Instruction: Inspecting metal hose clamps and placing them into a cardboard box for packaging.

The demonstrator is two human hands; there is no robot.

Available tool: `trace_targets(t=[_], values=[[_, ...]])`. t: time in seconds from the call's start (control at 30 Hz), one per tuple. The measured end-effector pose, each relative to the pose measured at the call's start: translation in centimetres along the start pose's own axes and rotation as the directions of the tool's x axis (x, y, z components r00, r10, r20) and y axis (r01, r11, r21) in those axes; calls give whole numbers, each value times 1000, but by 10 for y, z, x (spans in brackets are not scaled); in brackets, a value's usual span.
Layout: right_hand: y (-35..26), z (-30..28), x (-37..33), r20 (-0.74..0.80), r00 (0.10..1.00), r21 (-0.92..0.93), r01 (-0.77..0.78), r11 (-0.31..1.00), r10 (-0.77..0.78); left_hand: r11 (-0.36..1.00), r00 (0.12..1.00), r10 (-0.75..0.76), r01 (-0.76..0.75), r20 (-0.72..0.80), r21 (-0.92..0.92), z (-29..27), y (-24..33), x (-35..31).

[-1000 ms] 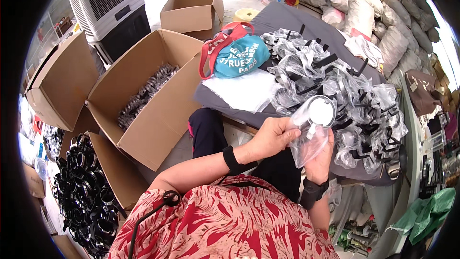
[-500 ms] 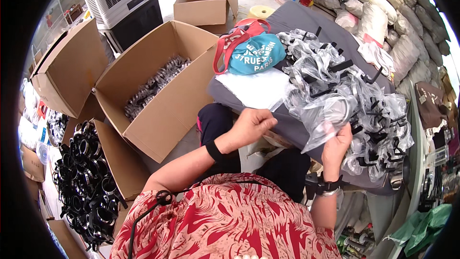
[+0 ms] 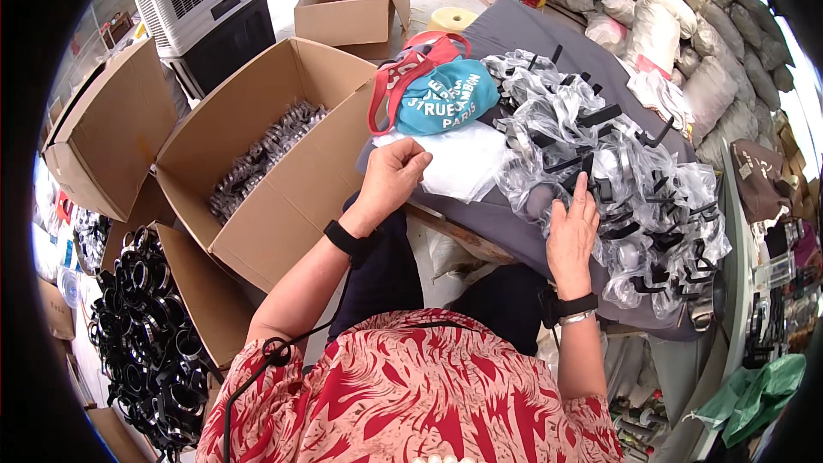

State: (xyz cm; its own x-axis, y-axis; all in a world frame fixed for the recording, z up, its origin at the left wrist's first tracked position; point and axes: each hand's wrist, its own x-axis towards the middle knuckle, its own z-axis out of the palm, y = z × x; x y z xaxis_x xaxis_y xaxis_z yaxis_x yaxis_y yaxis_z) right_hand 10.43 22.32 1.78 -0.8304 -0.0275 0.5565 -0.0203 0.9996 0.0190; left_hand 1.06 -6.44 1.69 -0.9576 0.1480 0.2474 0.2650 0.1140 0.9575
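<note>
My left hand (image 3: 391, 178) hovers in front of the white sheet (image 3: 463, 163), fingers curled in; whatever they might hold is hidden. My right hand (image 3: 572, 240) lies on the near edge of a heap of clear plastic bags (image 3: 634, 197), its fingers stretched forward and apart from the thumb. Black parts with straight arms, some ring-shaped, show inside the bags and stick out of them. The right fingertips reach a black arm (image 3: 581, 170) in the heap. A grey padded table (image 3: 514, 34) carries the heap, the sheet and a turquoise and red cloth bag (image 3: 450, 99).
Left of me a large open carton (image 3: 283, 231) holds bagged pieces (image 3: 261, 159). Bare black rings (image 3: 150, 334) fill another carton nearer me. Beyond stand an air cooler (image 3: 206, 0), a smaller carton (image 3: 347, 21) and a yellow roll (image 3: 450, 19). Stuffed sacks (image 3: 660, 30) are stacked at far right.
My right hand has let go of a bagged ring-shaped piece and moved slightly left, its fingers now straightened on the heap. My left hand has moved left and farther from my body.
</note>
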Motion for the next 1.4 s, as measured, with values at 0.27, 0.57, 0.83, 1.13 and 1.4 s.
trace_targets(t=[0.27, 0.57, 0.83, 1.13, 1.4], values=[[-24, -9, -13, -54, 989, -33, 135, 990, -136, 999, 998, -46, 46, -37, -10, -2, -10, -6], [-48, -28, 2, -140, 987, 365, 124, 923, -77, 985, 906, 136, -167, -401, -43, -20, -11, 52], [-107, -1, 32, -182, 969, 626, 247, 740, -169, 952, 843, 265, -154, -468, 263, -70, -32, 66], [-137, 35, 56, -60, 970, 680, 212, 701, -236, 964, 944, 95, -8, -316, 265, -75, -68, 55], [-102, 69, 102, 60, 989, 654, 64, 754, -135, 794, 995, -4, 67, -104, 604, -31, -28, 73]])
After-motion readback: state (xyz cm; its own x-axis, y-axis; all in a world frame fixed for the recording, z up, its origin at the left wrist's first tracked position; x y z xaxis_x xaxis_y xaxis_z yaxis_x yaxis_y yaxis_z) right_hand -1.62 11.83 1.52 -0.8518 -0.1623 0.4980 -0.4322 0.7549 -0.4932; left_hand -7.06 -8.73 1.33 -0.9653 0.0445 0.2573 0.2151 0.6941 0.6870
